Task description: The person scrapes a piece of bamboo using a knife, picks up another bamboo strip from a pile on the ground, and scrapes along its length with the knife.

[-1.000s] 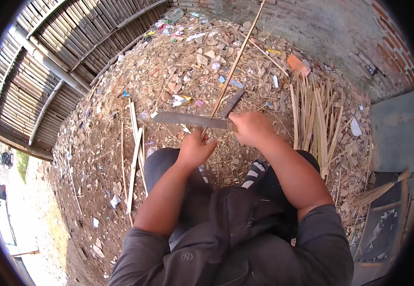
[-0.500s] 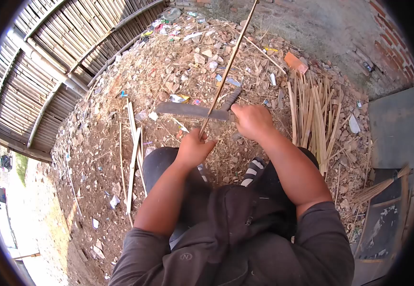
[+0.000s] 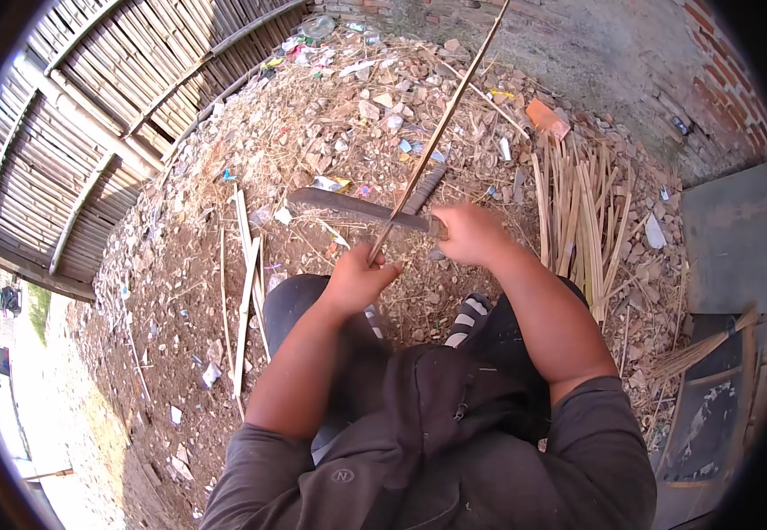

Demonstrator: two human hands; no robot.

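Note:
My left hand [image 3: 359, 279] is closed around the lower end of a long, thin bamboo strip [image 3: 441, 134], which slants up and to the right. My right hand [image 3: 472, 234] grips the handle of a machete [image 3: 341, 204]. Its broad dark blade points left and crosses the strip just above my left hand; they appear to touch. Behind the crossing, a dark ridged bar [image 3: 428, 187] lies on the ground, partly hidden by the blade and strip.
Split bamboo strips [image 3: 585, 216] lie heaped to the right, and a few more strips [image 3: 247, 300] lie left of my knee. Rubble and litter cover the ground. A bamboo fence [image 3: 118, 79] stands at left, a wall [image 3: 596, 62] behind, a grey panel [image 3: 730, 238] at right.
The strip's top has swung to the right. My right hand has moved slightly down and right, tilting the machete so its handle end sits lower.

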